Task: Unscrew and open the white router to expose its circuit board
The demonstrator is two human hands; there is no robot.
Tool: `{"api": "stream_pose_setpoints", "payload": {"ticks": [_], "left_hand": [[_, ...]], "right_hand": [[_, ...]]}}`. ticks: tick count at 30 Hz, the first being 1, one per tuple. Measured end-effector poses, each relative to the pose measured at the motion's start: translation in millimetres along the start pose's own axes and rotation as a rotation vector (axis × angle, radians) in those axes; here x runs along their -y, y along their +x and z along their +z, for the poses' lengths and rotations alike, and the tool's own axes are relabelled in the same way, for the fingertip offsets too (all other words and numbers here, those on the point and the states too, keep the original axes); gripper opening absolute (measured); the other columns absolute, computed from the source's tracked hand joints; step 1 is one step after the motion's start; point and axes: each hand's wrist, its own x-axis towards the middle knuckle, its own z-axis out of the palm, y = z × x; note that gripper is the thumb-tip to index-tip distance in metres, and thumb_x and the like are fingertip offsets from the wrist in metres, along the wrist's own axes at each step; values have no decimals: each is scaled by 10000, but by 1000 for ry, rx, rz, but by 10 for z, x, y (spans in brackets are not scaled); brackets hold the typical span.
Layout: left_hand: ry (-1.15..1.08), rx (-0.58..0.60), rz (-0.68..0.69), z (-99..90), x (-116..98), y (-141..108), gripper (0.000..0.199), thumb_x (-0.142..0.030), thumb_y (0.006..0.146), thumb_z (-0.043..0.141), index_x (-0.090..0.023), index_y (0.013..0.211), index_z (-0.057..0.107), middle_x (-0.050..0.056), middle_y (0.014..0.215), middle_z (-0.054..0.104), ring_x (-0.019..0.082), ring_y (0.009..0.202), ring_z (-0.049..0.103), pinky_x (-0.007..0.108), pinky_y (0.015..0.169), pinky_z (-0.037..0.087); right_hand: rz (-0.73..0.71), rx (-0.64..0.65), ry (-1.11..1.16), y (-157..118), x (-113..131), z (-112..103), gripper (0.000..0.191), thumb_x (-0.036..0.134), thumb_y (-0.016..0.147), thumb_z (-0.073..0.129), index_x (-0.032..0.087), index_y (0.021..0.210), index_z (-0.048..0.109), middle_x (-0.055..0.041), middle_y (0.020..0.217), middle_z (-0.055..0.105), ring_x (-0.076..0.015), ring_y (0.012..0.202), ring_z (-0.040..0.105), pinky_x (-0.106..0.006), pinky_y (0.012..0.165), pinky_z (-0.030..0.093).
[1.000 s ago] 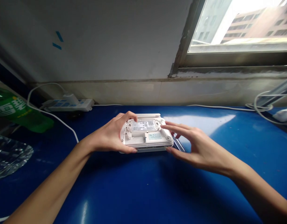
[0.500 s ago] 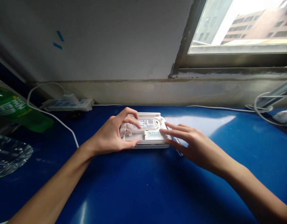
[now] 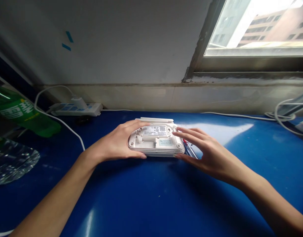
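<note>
My left hand (image 3: 116,140) has spread its bent fingers and now hugs the left end of the hard white box (image 3: 151,138), thumb on the near edge. The box has round corners and tiny holes, and sits on the shiny blue table (image 3: 141,191). My right hand (image 3: 208,149) lightly grips its right end, thumb now lower, near smooth pens (image 3: 190,150).

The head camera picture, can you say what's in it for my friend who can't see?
A left hand grips a white plastic box on a blue table, with the fingertips of a right hand at its other end. What look like pens lie by that end. A green bottle is at the left, a window at the upper right.
</note>
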Motion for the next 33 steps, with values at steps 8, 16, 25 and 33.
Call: {"api": "stream_pose_setpoints", "payload": {"ticks": [8,16,25,33], "left_hand": [[-70,26,49,-83,-14,-24,993,-553,657,967,-359,1516,509,33,1473,647,325,1311,642,409,1099,513],[-85,12,74,-67,48,-13,894,-581,659,952,-333,1401,521,31,1464,618,311,1296,642,397,1099,501],[-127,96,50,-100,-3,-57,965,-350,681,927,-391,1517,447,16,1453,616,301,1297,626,379,1098,495],[-125,107,98,-88,-12,-36,905,-399,689,933,-365,1475,485,3,1433,641,283,1248,657,344,1042,520]], "right_hand": [[32,63,35,-17,-76,20,834,595,938,720,367,1655,360,-106,1694,428,-363,1542,421,-592,1181,472],[61,243,135,234,-171,-120,1050,730,745,830,348,1635,424,-114,1697,417,-414,1541,404,-613,1206,425],[-46,158,34,314,-215,-168,772,656,838,774,304,1497,582,-133,1486,633,-383,1315,637,-528,1036,573],[-192,98,-42,207,-64,-190,746,555,894,751,243,1540,546,-146,1473,662,-363,1281,674,-488,1012,589]]}}
